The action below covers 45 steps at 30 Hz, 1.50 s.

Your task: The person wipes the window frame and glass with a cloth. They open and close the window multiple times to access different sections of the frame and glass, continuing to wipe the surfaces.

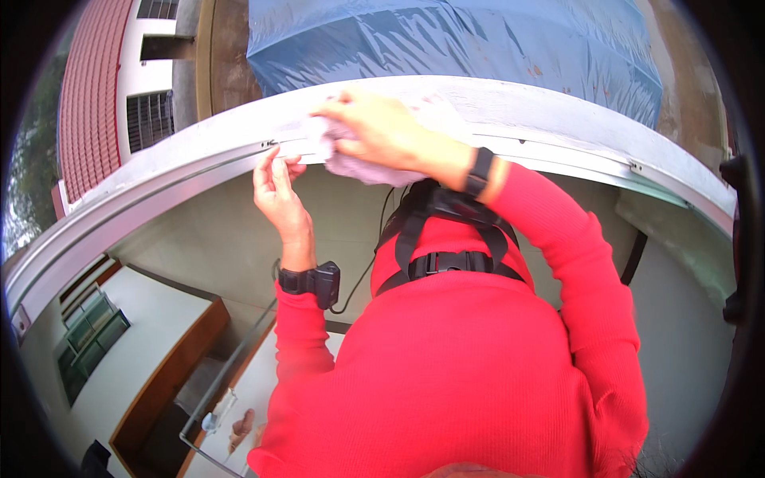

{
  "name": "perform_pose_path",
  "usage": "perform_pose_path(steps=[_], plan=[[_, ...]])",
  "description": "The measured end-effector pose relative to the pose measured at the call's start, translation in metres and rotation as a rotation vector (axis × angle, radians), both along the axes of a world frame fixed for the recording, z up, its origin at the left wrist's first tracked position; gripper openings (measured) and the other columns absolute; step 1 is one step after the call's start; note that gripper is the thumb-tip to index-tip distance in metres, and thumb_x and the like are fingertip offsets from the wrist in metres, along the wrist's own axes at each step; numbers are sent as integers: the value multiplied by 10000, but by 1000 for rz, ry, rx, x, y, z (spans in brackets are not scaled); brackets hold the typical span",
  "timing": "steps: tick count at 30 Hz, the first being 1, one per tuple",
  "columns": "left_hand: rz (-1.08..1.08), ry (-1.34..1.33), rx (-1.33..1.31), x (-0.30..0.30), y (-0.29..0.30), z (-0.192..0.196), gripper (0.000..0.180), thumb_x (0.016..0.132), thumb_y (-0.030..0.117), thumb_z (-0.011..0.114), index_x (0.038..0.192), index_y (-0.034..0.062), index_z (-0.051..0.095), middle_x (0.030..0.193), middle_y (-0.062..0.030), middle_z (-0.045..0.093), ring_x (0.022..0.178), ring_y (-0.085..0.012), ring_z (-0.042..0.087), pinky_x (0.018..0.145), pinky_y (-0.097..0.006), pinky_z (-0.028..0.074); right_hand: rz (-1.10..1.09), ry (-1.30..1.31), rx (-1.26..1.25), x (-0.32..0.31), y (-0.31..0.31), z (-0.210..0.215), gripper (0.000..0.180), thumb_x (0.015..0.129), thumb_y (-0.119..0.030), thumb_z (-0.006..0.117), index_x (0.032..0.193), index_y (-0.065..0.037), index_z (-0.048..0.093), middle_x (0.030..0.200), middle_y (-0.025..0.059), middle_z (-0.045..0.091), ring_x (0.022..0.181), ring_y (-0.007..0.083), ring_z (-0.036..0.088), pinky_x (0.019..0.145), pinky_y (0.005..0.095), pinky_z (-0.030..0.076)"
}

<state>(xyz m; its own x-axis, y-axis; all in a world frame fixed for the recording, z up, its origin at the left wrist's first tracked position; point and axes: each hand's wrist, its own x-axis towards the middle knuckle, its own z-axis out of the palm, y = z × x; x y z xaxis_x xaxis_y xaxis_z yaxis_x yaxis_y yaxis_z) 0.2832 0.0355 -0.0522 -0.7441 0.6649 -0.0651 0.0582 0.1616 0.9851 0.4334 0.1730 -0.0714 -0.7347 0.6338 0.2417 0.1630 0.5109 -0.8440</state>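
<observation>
My right hand (374, 131) presses a pale lilac cloth (362, 169) against the white window sill (526, 107), its fingers bent around part of the cloth. The cloth is bunched below the hand, and its far part blends into the pale sill. To the left, my left hand (279, 187) is raised at the inner edge of the white metal window track (199, 171). Its fingers are loosely bent and apart, with nothing visible in them. The fingertips are at the track; whether they touch it I cannot tell.
Beyond the sill lies a blue tarp (454, 48), with a red-tiled roof (96, 88) at far left. Behind me on the left stand a white-topped wooden desk (151, 319) and a metal rail (231, 374). A black cable (362, 275) hangs beside my body.
</observation>
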Motion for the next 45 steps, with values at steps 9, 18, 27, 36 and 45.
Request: perform_pose_path(steps=[9, 18, 27, 36, 45], plan=[[158, -49, -92, 1, -61, -30, 198, 985, 115, 553, 1134, 0, 617, 914, -95, 677, 735, -140, 617, 723, -274, 516, 320, -166, 393, -46, -16, -49, 207, 789, -204, 631, 969, -119, 690, 968, 85, 589, 946, 280, 567, 801, 412, 466], [11, -28, -82, 2, -45, -37, 142, 920, 50, 621, 1052, 21, 666, 903, -60, 669, 735, -122, 587, 687, -254, 495, 241, -949, 328, 212, 70, 21, 280, 757, -154, 677, 1034, -192, 697, 1051, 57, 598, 1032, 275, 587, 849, 401, 493], [-305, 880, -678, -4, 2, -28, 181, 771, 303, 766, 829, 131, 755, 843, -50, 560, 907, -252, 524, 823, -397, 387, -481, -500, 68, 314, 104, 72, 302, 791, -29, 620, 1091, -9, 645, 1049, 66, 625, 995, 164, 611, 896, 271, 456], [-374, 387, -1115, -5, 37, -22, 184, 765, 291, 748, 765, 107, 749, 841, -116, 651, 951, -282, 578, 863, -427, 379, -443, -337, -16, 267, 60, 32, 294, 742, -13, 632, 1034, -7, 669, 1011, 82, 635, 962, 195, 632, 865, 279, 471], [18, -137, -372, 6, 22, -36, 168, 815, 211, 706, 789, 53, 657, 776, 27, 572, 720, -106, 535, 786, -243, 398, -398, -222, -95, 249, 65, 24, 295, 754, -46, 638, 1044, -3, 668, 1021, 87, 640, 955, 202, 630, 867, 281, 468]])
